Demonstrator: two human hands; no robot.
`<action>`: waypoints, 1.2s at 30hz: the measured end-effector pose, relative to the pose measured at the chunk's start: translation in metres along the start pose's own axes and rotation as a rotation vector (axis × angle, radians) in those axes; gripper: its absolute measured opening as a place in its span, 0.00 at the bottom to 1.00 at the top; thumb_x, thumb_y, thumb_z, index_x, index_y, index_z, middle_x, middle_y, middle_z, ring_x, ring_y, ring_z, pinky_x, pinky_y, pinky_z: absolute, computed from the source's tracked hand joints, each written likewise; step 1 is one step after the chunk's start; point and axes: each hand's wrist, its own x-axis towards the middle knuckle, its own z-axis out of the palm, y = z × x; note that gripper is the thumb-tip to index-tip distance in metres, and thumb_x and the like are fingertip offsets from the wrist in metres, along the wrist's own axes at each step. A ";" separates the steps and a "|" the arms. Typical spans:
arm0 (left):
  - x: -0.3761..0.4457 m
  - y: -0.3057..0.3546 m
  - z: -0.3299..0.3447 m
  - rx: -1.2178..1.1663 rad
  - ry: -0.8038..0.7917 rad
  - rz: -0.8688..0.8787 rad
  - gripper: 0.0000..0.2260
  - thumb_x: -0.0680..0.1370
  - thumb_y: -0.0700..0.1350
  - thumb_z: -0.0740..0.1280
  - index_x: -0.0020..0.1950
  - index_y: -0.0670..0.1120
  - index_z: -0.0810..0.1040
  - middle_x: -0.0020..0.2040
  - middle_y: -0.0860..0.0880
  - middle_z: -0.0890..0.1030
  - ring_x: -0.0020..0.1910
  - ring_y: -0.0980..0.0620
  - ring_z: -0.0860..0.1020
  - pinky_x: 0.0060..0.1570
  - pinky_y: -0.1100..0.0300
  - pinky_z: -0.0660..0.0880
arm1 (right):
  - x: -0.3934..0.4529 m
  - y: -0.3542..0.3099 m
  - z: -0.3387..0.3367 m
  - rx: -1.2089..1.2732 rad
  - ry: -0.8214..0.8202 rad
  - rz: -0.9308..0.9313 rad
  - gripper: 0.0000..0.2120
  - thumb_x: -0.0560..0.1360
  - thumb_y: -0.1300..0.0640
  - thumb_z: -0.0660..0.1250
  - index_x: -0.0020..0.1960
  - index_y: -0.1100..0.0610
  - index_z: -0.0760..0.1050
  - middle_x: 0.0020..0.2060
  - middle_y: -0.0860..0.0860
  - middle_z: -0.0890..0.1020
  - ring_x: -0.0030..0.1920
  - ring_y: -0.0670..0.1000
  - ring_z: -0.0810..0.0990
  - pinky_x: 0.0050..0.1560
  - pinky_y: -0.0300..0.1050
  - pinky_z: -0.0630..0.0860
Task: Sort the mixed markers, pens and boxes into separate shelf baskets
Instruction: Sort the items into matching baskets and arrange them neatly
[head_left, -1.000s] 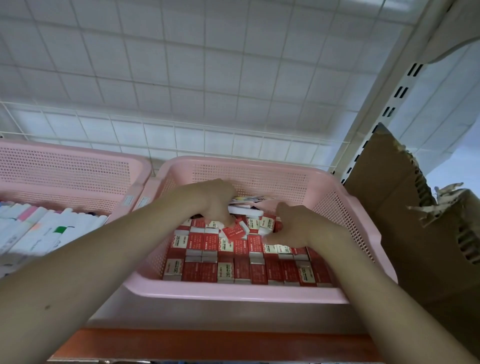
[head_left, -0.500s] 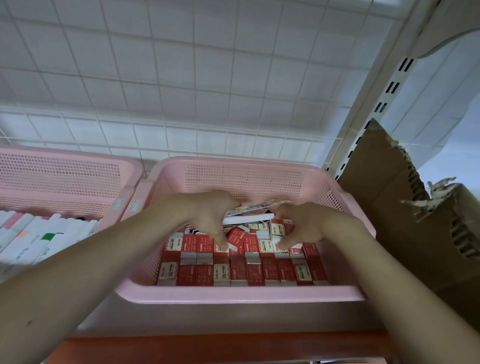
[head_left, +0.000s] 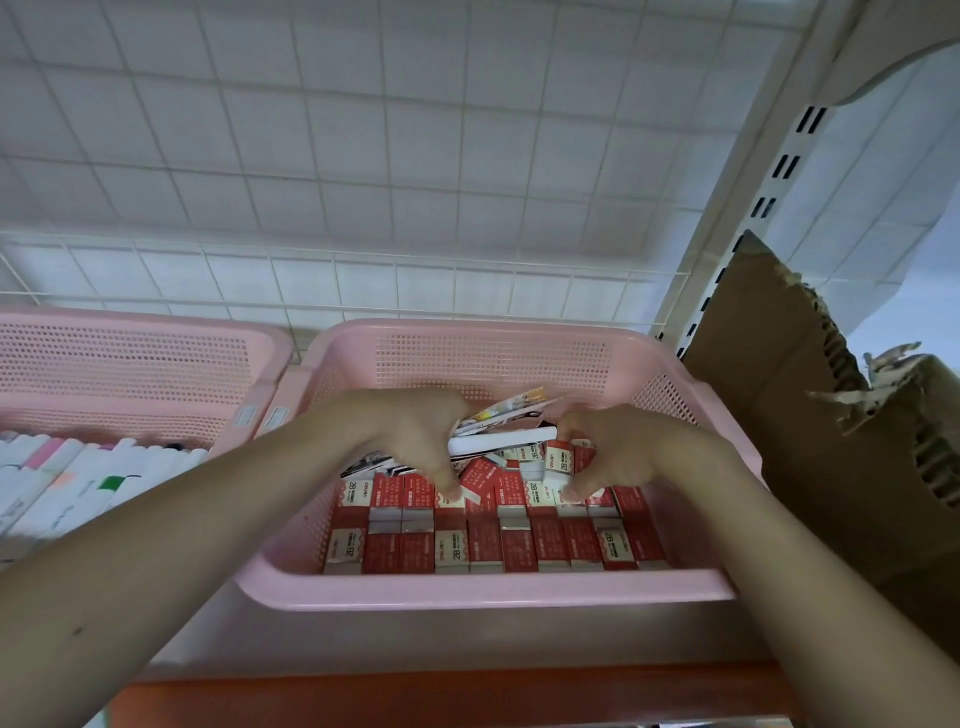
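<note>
Both hands are down inside the pink perforated plastic basket that sits at the right end of the shelf, close to its front edge. The small red-and-white cardboard boxes fill the basket's front half in tidy rows, laid flat and tight together, likely so more fit and the labels can be read from above. Further back the order breaks: loose boxes lie tilted on each other, and a white cylindrical marker rests across the top of that heap, with what looks like printed packaging behind it, though the view there is too cluttered to be sure.

The left hand is curled, its fingertips pinching down on a tilted box at the edge of the neat rows; the marker's left end runs against this hand, but whether it is gripped I cannot tell. The right hand is also curled, fingers pressed onto boxes at the right of the heap, seemingly squaring them into line.

The marker does not belong here. Its proper place is probably the second pink perforated basket just to the left on the same shelf, where white-barrelled markers with coloured caps already lie side by side. A torn brown cardboard carton stands beyond the shelf's right end.
</note>
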 end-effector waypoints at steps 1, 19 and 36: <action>0.001 0.000 0.000 -0.018 0.003 0.010 0.14 0.66 0.44 0.77 0.47 0.43 0.78 0.44 0.46 0.83 0.44 0.48 0.81 0.49 0.51 0.78 | 0.000 0.000 0.000 0.010 0.002 -0.011 0.27 0.70 0.52 0.73 0.66 0.51 0.68 0.69 0.45 0.68 0.56 0.44 0.66 0.50 0.36 0.62; 0.006 -0.009 -0.032 0.051 0.352 -0.047 0.15 0.65 0.48 0.78 0.39 0.48 0.73 0.29 0.55 0.76 0.27 0.61 0.76 0.30 0.67 0.71 | 0.000 0.004 0.004 0.046 0.005 0.021 0.29 0.69 0.51 0.74 0.66 0.51 0.66 0.64 0.51 0.72 0.57 0.51 0.73 0.48 0.40 0.67; 0.023 -0.006 -0.025 0.118 0.216 -0.337 0.12 0.72 0.45 0.73 0.49 0.40 0.76 0.31 0.51 0.77 0.26 0.59 0.74 0.25 0.67 0.69 | 0.001 0.006 0.007 0.102 0.003 0.028 0.29 0.70 0.52 0.73 0.67 0.50 0.66 0.63 0.50 0.74 0.54 0.49 0.72 0.48 0.39 0.66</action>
